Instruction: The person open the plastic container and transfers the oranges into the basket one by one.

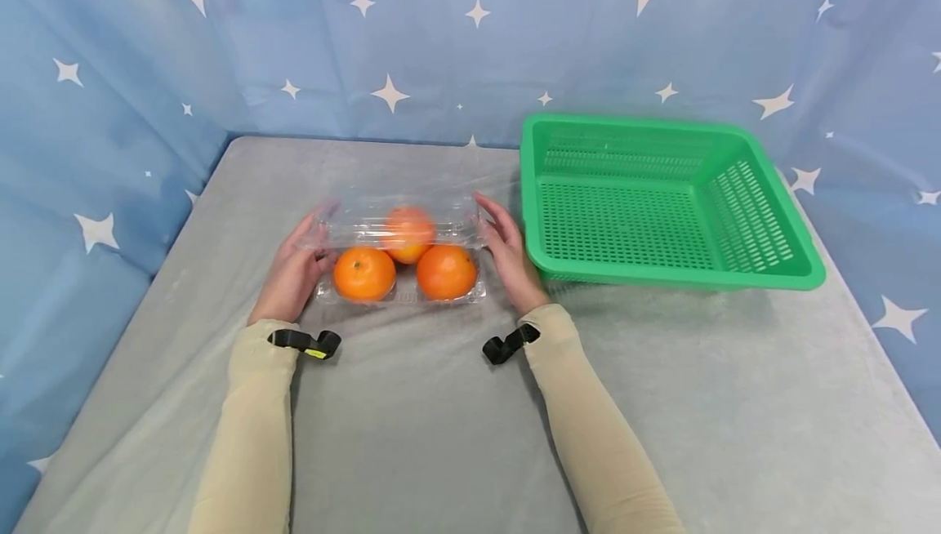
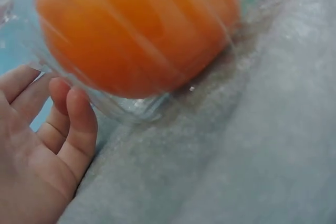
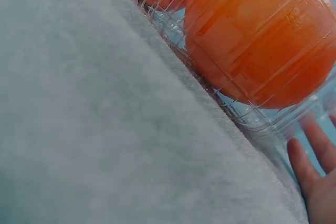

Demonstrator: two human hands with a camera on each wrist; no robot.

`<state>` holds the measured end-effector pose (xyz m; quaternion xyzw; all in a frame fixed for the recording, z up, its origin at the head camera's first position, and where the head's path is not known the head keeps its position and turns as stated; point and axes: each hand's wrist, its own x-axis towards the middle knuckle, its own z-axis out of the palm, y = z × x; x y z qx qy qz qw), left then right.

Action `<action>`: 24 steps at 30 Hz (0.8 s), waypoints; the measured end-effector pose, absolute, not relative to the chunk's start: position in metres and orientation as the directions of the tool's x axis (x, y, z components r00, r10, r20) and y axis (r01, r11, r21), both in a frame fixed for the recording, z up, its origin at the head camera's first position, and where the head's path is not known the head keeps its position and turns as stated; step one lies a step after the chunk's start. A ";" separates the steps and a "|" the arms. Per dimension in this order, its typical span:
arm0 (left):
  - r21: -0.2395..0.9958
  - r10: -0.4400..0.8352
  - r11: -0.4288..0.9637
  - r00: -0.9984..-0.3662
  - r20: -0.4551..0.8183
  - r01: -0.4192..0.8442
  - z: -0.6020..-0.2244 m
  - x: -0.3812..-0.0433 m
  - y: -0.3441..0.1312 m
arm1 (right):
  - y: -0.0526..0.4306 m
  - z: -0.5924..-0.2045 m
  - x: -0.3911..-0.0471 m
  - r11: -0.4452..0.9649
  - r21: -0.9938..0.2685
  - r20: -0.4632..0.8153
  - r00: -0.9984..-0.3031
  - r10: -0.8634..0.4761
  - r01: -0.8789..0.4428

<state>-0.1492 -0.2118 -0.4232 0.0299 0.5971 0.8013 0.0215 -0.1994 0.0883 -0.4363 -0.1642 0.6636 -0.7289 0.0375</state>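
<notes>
A clear plastic fruit box (image 1: 400,295) lies on the grey cloth with three oranges inside. The left orange (image 1: 363,273) and right orange (image 1: 446,272) sit in front, and another orange (image 1: 408,234) is behind, seen through the tilted clear lid (image 1: 345,228). At the left end, my left hand (image 1: 290,273) holds the lid's edge, some fingertips against the plastic wall. My right hand (image 1: 510,260) holds the opposite end, thumb and index finger about the lid's corner. The right wrist view shows an orange (image 3: 262,40) through ribbed plastic, with fingertips (image 3: 297,153) beside the wall.
To the right of the box stands a green plastic basket (image 1: 676,277) with slotted walls, close to my right hand. Grey cloth (image 1: 412,420) covers the table. A blue curtain with white stars (image 1: 441,52) hangs behind and along the sides.
</notes>
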 end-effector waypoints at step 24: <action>0.970 0.009 -0.244 -1.000 -0.003 -0.006 -0.422 -0.150 -0.210 | 0.087 -0.416 -0.188 -0.120 -0.982 0.176 -0.939 -0.296 -0.146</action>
